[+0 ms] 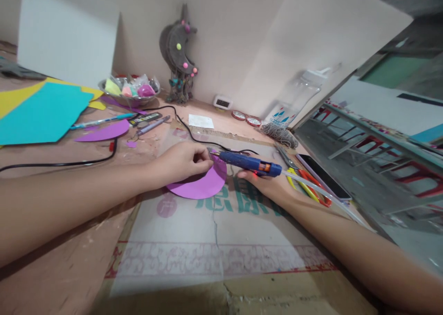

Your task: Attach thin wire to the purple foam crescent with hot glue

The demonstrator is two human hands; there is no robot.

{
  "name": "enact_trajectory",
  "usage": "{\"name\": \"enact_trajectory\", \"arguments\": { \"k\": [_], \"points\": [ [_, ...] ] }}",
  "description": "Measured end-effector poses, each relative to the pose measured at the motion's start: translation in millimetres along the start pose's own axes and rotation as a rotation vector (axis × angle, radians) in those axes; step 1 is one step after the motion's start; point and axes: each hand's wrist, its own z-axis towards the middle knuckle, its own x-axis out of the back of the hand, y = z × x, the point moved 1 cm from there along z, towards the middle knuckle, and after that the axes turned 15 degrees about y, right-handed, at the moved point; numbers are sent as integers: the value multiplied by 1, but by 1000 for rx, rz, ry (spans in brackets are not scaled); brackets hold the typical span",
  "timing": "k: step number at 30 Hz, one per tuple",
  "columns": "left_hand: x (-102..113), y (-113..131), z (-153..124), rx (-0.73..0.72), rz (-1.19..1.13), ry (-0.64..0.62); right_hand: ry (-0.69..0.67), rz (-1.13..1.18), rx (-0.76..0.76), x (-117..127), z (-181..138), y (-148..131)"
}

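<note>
My left hand [188, 160] is over a rounded purple paper piece [204, 185], its thumb and forefinger pinched together. What lies between those fingertips is too small to tell. My right hand [263, 182] grips a blue hot glue gun [242, 160], held sideways with its nozzle pointing left, close to the left fingertips at the paper's upper edge. A clear glue stick [321, 190] trails out of the gun's back over my right forearm. Beneath the paper is a printed plastic sheet [173, 255] on cardboard.
Scissors [308, 185] and a phone [325, 176] lie to the right, near grey yarn [280, 135]. A bottle [294, 98] leans by the wall. Left are turquoise paper [41, 114], a pen [104, 120] and a bowl [133, 100] of packets. A black cord [183, 128] crosses the table.
</note>
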Motion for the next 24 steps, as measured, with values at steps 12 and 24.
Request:
{"name": "enact_trajectory", "arguments": {
  "k": [12,24],
  "points": [
    [0,0,0,-4,15,7,-23,-9,-46,1,-1,-2],
    [2,4,-1,19,47,1,-6,-44,-22,1,-1,2]
  ]
}}
